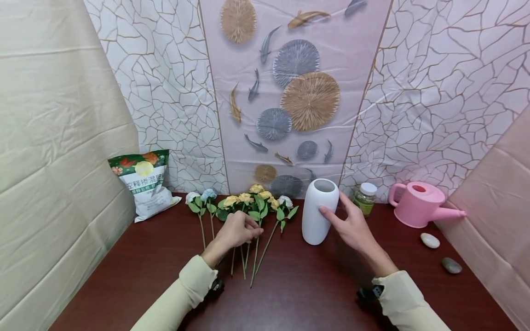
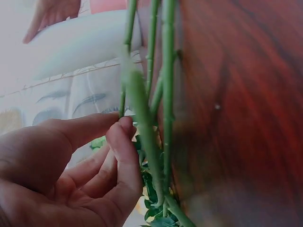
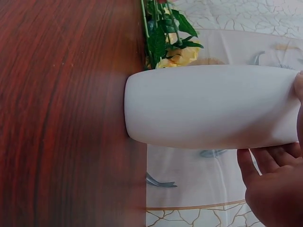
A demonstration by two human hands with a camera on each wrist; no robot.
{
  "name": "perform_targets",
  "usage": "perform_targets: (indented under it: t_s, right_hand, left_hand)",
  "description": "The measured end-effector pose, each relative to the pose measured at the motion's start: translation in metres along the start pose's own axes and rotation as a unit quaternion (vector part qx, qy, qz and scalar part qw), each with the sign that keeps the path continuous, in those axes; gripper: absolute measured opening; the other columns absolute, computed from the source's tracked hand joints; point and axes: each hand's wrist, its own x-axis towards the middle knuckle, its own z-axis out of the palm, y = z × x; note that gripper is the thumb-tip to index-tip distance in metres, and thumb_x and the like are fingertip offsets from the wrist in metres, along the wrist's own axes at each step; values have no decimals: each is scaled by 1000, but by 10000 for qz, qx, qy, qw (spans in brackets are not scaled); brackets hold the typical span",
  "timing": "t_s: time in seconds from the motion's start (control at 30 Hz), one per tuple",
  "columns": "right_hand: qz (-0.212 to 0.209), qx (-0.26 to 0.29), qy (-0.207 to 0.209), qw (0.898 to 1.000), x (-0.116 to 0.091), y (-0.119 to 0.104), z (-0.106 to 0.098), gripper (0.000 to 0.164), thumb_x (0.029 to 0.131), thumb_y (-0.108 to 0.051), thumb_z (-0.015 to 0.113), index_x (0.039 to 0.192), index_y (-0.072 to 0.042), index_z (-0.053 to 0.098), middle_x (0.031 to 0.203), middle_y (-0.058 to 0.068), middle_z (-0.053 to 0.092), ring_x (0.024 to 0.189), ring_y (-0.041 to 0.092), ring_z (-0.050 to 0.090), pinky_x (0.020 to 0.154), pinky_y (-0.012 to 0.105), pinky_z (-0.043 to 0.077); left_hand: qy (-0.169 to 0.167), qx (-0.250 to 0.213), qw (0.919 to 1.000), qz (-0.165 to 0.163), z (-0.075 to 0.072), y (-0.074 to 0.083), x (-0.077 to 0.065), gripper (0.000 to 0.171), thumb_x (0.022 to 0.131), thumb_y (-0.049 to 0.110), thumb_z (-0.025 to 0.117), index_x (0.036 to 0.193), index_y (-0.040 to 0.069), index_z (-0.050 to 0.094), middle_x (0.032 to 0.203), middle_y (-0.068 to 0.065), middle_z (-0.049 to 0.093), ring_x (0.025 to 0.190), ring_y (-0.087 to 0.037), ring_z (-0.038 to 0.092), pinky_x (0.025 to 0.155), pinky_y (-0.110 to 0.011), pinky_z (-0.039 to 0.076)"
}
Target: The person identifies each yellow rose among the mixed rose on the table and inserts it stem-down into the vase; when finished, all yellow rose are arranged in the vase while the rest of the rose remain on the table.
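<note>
My left hand [image 1: 238,230] pinches a green flower stem [image 2: 122,99] between thumb and fingertips. The stem belongs to one of several artificial yellow roses [image 1: 245,198] lying in a row on the table, their heads toward the back wall. Upright to the right of the flowers stands a tall white vase [image 1: 315,216] with an open top. My right hand [image 1: 352,225] holds the vase at its upper right side, thumb across the front and fingers around the back. In the right wrist view, the vase's base meets the table [image 3: 71,118].
White and blue flowers [image 1: 208,195] lie left of the yellow ones; another white flower [image 1: 285,201] lies right. A fertilizer bag [image 1: 146,188] stands back left. Behind my right hand are a lidded jar [image 1: 366,198] and a pink watering can [image 1: 419,207]. Two stones [image 1: 430,240] lie at right.
</note>
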Motion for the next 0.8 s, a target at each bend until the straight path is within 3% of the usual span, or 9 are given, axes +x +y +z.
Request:
perform_targets:
  t_s: [0.2, 0.33, 0.57, 0.8]
  right_hand:
    - [-33, -43, 39, 10000, 2, 0, 1, 60, 93, -41, 72, 147, -36, 46, 133, 1, 62, 121, 14, 56, 103, 52, 47]
    - [-82, -50, 55, 9999, 2, 0, 1, 58, 94, -40, 71, 146, -37, 47, 131, -1, 63, 119, 13, 57, 101, 48, 49]
    - [-55, -146, 53, 9999, -2, -1, -1, 59, 94, -39, 71, 147, -37, 46, 131, -2, 64, 118, 11, 59, 96, 33, 52]
    - [-2, -176, 10, 9998, -4, -1, -2, 61, 94, -40, 71, 149, -36, 44, 134, 0, 63, 120, 12, 59, 96, 30, 52]
  left_hand:
    - [-71, -304, 9994, 160, -7, 5, 0, 12, 90, 29, 77, 90, 17, 78, 81, -5, 78, 69, -27, 75, 64, -42, 62]
    - [49, -349, 9983, 455, -8, 12, 0, 11, 92, 31, 75, 93, 20, 77, 84, -3, 78, 72, -29, 76, 62, -38, 61]
    - [501, -732, 9906, 1044, -1, 24, -2, 12, 94, 31, 73, 100, 21, 75, 90, -2, 78, 75, -25, 76, 65, -31, 61]
    - [1103, -1245, 9778, 1276, -5, 37, -2, 11, 94, 28, 73, 102, 19, 74, 95, -6, 78, 75, -19, 75, 66, -28, 61]
